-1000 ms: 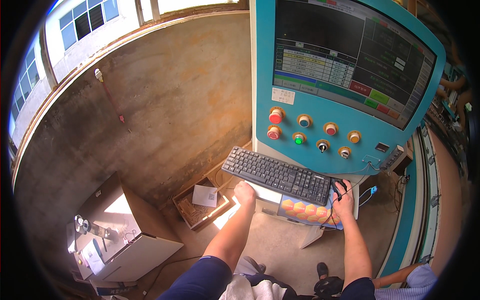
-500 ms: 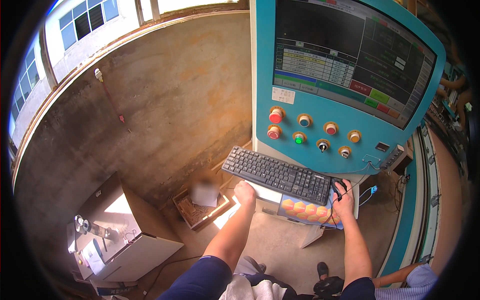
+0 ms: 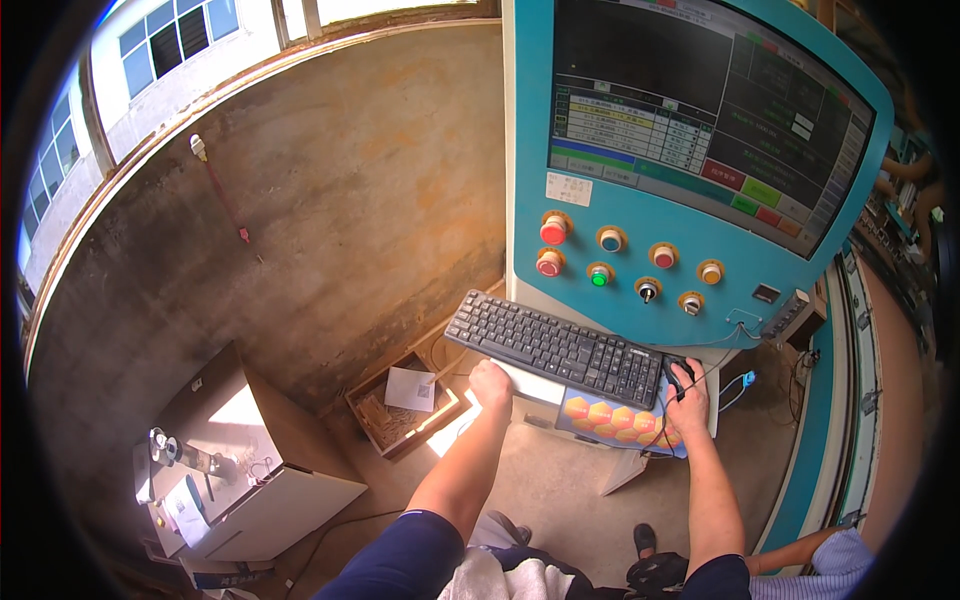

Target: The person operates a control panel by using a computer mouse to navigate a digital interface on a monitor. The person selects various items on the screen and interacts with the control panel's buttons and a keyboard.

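My right hand (image 3: 688,402) lies over a black computer mouse (image 3: 676,374) at the right end of the white shelf (image 3: 527,383), with the fingers wrapped round it. A black keyboard (image 3: 560,345) rests along the shelf, tilted down to the right. Below the mouse, a colourful mouse pad (image 3: 610,418) with a honeycomb pattern sticks out past the shelf's front. At the shelf's left front corner, my left hand (image 3: 490,384) is closed on the edge; its fingertips are hidden.
A teal control cabinet (image 3: 590,250) with a lit screen (image 3: 690,130) and coloured buttons rises behind the keyboard. At left stand a wooden tray (image 3: 384,452) with scraps and paper, and a white box-like cabinet (image 3: 300,510). Another person's striped sleeve (image 3: 835,570) shows at lower right.
The view has shifted very slightly. Both hands stay in the same places, on the mouse and at the shelf edge.
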`<state>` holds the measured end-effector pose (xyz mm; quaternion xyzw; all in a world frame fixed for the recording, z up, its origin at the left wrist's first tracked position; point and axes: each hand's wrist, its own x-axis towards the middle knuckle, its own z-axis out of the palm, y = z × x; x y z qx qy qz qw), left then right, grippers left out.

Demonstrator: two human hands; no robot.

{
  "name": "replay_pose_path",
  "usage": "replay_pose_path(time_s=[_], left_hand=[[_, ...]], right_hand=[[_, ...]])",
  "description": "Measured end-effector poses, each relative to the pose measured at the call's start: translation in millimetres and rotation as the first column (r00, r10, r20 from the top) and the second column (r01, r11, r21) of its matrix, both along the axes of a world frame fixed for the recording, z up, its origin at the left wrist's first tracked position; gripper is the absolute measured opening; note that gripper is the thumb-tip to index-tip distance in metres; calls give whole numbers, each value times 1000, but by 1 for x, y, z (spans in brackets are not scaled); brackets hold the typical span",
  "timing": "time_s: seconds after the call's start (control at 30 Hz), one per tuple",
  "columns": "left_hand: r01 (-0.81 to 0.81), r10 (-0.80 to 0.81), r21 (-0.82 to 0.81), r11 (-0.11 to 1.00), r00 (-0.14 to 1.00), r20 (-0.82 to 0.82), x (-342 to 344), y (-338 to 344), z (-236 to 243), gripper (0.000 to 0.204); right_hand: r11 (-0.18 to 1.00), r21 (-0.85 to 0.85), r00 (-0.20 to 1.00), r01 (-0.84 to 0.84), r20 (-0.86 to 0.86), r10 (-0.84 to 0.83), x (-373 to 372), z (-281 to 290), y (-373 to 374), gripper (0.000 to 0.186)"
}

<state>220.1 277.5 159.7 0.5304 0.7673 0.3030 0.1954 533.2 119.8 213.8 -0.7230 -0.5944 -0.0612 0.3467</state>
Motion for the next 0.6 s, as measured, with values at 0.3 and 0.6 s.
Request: replay_pose_path(time_s=[0.3,0.6], left_hand=[[-69,67,27,997,995,77,3,-1,2,26],[-5,5,-6,1000,1000,-1,1,0,1,25]], right_hand=[[1000,7,1000,0,3,0,1,0,0,38],[1000,4,1000,12,-14,-12,-3,4,-1,39]])
